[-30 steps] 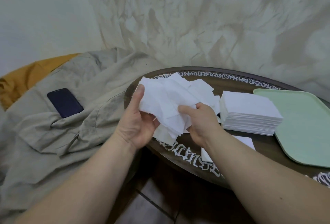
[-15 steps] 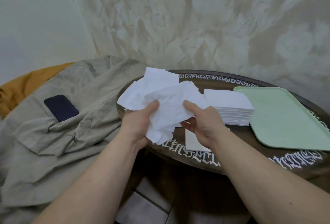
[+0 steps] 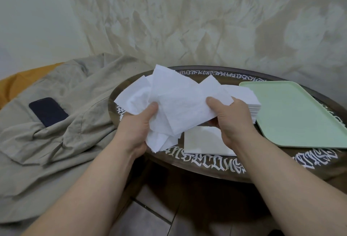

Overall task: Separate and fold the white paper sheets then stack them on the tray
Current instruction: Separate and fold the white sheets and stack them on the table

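A loose bunch of white paper sheets (image 3: 174, 102) is held in the air over the round dark table (image 3: 206, 162). My left hand (image 3: 139, 128) grips the bunch from below at its left, thumb on top. My right hand (image 3: 231, 117) pinches the right edge of the top sheet. Behind my right hand a neat stack of white sheets (image 3: 251, 102) stands on the table, partly hidden. One flat white sheet (image 3: 204, 141) lies on the table under my hands. The pale green tray (image 3: 296, 113) sits at the right with nothing on it.
A beige cloth (image 3: 62, 141) covers the seat at the left, with a dark phone (image 3: 47, 111) lying on it. An orange cushion (image 3: 16, 83) shows behind the cloth. A mottled wall rises close behind the table. Tiled floor lies below the table edge.
The camera has swung, so the tray sits further left in view. My hands have spread apart and drawn the top sheet out flatter between them.
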The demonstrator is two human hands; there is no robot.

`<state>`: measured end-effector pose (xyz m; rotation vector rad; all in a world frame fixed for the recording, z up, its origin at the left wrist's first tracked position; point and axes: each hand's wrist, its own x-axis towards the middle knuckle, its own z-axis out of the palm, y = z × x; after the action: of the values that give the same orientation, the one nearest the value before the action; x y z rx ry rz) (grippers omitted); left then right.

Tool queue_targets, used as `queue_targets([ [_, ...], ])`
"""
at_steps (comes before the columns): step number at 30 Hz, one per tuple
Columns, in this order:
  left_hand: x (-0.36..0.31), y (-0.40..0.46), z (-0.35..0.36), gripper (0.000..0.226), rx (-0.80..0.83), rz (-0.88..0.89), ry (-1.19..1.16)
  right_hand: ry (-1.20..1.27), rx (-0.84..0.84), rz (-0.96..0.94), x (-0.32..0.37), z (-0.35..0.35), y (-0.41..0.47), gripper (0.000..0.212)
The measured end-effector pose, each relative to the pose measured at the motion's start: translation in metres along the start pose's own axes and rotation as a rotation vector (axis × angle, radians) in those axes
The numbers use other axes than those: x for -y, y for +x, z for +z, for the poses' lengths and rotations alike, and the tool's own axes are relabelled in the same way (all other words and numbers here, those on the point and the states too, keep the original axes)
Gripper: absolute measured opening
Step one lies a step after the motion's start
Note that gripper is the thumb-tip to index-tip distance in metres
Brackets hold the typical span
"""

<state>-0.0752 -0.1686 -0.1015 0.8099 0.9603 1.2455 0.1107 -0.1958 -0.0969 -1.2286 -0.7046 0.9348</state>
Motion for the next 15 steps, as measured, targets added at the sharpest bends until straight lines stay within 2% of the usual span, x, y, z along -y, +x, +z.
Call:
queue_targets([
  [4, 0.0, 0.006, -0.002, 0.011, -0.071, 0.076, 0.026, -0.24, -0.311, -0.271, 0.011, -0.005, 0.007, 0.015],
  [6, 0.0, 0.005, -0.003, 0.011, -0.065, 0.109, 0.055, -0.289, -0.331, -0.347, 0.018, -0.002, 0.002, 0.018],
  [8, 0.001, 0.0, -0.001, 0.013, -0.01, 0.122, 0.088, -0.263, -0.219, -0.309, 0.019, 0.009, -0.006, 0.027],
  [12, 0.004, -0.008, 0.004, 0.023, 0.124, 0.07, 0.097, -0.122, 0.135, -0.125, 0.009, 0.031, -0.023, 0.048],
  [15, 0.004, -0.009, 0.001, 0.027, 0.145, 0.013, 0.082, -0.059, 0.258, -0.092, 0.013, 0.036, -0.031, 0.046],
])
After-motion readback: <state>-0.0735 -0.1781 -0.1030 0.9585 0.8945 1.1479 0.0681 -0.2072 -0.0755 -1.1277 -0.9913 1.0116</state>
